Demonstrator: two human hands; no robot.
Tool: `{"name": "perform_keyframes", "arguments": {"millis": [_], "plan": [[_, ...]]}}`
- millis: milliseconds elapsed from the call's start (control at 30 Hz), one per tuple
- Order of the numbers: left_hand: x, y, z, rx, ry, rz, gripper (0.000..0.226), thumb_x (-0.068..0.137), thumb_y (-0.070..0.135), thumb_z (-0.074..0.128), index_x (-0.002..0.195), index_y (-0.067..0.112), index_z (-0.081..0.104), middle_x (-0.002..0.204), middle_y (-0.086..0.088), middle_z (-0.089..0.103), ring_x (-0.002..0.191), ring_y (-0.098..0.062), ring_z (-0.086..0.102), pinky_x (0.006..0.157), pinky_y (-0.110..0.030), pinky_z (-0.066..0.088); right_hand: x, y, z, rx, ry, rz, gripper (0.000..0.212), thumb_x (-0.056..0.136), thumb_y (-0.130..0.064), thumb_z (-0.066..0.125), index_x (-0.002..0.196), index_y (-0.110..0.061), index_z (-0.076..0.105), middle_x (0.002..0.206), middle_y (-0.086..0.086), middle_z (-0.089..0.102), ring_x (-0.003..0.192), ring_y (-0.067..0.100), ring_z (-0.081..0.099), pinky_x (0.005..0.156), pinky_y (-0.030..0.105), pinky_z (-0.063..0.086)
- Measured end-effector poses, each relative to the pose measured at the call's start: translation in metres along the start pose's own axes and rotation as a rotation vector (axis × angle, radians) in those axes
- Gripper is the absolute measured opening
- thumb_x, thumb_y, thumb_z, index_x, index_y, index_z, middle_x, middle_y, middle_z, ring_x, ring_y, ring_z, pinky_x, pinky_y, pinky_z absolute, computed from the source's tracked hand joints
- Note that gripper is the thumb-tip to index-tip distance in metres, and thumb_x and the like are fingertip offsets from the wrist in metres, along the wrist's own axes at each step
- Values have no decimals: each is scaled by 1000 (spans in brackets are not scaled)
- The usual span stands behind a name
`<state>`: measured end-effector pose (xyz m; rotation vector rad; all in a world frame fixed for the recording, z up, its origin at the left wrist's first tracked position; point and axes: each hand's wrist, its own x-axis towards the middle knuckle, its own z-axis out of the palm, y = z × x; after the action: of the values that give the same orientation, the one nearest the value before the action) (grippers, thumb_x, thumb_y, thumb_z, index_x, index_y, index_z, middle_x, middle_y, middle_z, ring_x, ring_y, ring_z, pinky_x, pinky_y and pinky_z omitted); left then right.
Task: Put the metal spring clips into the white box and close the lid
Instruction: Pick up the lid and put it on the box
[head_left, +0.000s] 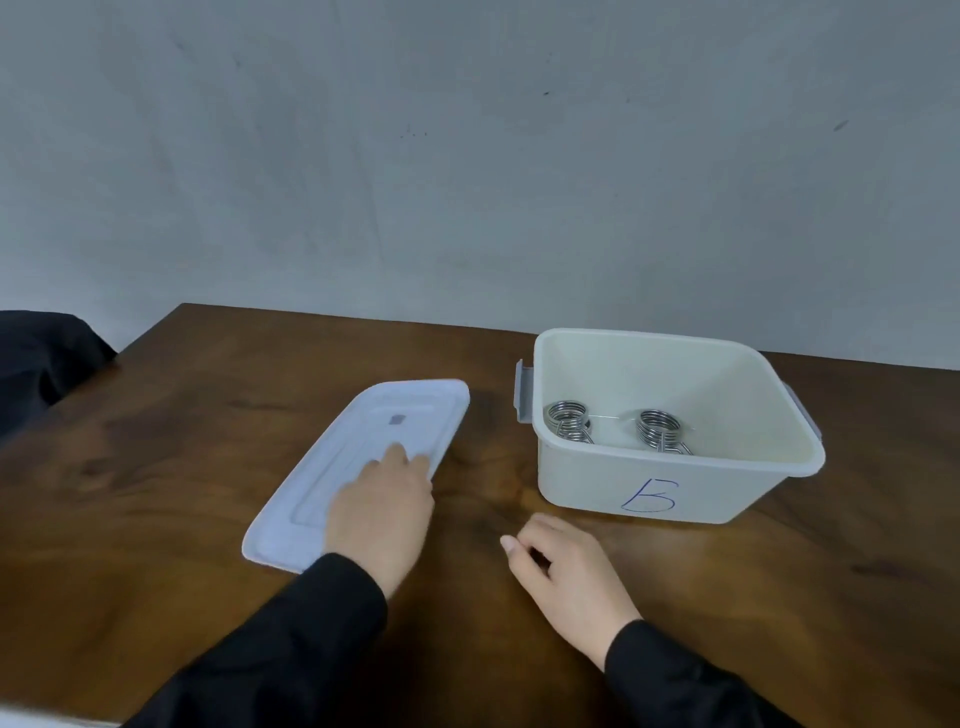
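**A:** Head view, looking down on the wooden table (182, 467). The white box (649, 483) stands open on the right, a blue letter drawn on its near wall, and two metal spring clips (657, 428) sit on its floor by the near wall, a small gap between them.

**B:** So the filling looks done, no clips anywhere on the table that I can spot. Where's the lid?

**A:** The lid (363, 457) lies flat to the left of the box, well apart from it, angled away. The left hand (382, 506) is down on its near right part, palm over it, fingers spread loosely. Touching, yes; gripping, I can't tell, it's a bit blurred.

**B:** Makes sense to come in at that edge, I'd say, it's the side nearest the box.

**A:** The right hand (563, 569) hovers low over bare wood, between lid and box, fingers loosely curled, holding nothing. Waiting to steady the box or take the lid's other end, would be my guess.

**B:** And those grey latches (523, 391) on the box ends?

**A:** Hanging outward, clear of the rim, so the lid should seat before they're snapped.
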<state>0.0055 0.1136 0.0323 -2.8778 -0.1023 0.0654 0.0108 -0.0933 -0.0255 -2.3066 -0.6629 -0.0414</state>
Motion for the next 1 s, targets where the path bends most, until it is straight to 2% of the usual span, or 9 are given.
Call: {"name": "perform_keyframes", "arguments": {"millis": [167, 267, 400, 533, 667, 733, 800, 867, 1000], "plan": [[-10, -51, -91, -171, 333, -65, 20, 112, 34, 34, 102, 19, 44, 65, 5, 53, 48, -18, 56, 47, -36, 51, 29, -59, -60, 194, 277, -161, 8, 93, -28, 55, 94, -23, 62, 100, -15, 58, 86, 9, 58, 77, 20, 49], [-11, -56, -150, -271, 477, 51, 29, 108, 40, 31, 107, 17, 48, 58, 0, 51, 48, -28, 49, 47, -38, 41, 53, -74, -108, 172, 498, -178, 40, 93, -28, 63, 130, -30, 49, 129, -29, 44, 122, 6, 48, 105, 24, 39], [3, -47, -210, -544, 519, 173, 26, 106, 46, 32, 104, 26, 48, 81, -9, 66, 74, -33, 58, 66, -45, 43, 76, -55, -185, 225, 553, 32, 83, 91, -38, 68, 155, -31, 15, 161, -10, 25, 146, 4, 25, 117, 30, 23], [38, -23, -236, -780, 532, 387, 20, 109, 39, 45, 98, 26, 56, 78, -8, 64, 71, -18, 53, 60, -17, 39, 73, -17, -242, 417, 522, 79, 36, 92, -39, 65, 126, -29, 57, 123, -5, 70, 114, 17, 66, 100, 54, 49], [92, 5, -226, -1167, 622, 218, 16, 101, 37, 66, 99, 21, 65, 72, 7, 58, 58, -1, 51, 55, -11, 40, 61, 7, -271, 454, 701, 242, 26, 95, -39, 62, 107, -16, 66, 102, 0, 77, 96, 24, 73, 87, 53, 57], [111, 17, -200, -1468, 391, 90, 28, 98, 39, 72, 118, 20, 67, 95, 2, 71, 77, -8, 68, 63, -28, 59, 56, 20, -273, 449, 711, 325, 21, 96, -40, 60, 103, -21, 66, 97, -4, 76, 92, 19, 73, 76, 39, 59], [119, 34, -164, -1636, 140, 31, 38, 97, 35, 73, 133, 21, 67, 115, -2, 77, 96, -21, 77, 78, -46, 66, 53, 34, -271, 463, 662, 399, 15, 97, -36, 59, 106, -25, 65, 99, -6, 75, 94, 17, 73, 79, 35, 58], [122, 51, -136, -1702, 49, 16, 36, 100, 25, 70, 135, 21, 69, 122, 0, 78, 107, -22, 77, 88, -48, 64, 52, 50, -266, 446, 569, 464, 13, 98, -33, 58, 106, -27, 68, 102, -6, 77, 96, 17, 73, 87, 43, 58], [114, 69, -103, -1454, 60, -47, 17, 102, 24, 63, 110, 20, 77, 99, 3, 79, 92, -15, 74, 78, -33, 59, 49, 71, -256, 353, 449, 561, 15, 99, -28, 59, 102, -25, 73, 96, -9, 77, 94, 18, 71, 87, 42, 59]]}}
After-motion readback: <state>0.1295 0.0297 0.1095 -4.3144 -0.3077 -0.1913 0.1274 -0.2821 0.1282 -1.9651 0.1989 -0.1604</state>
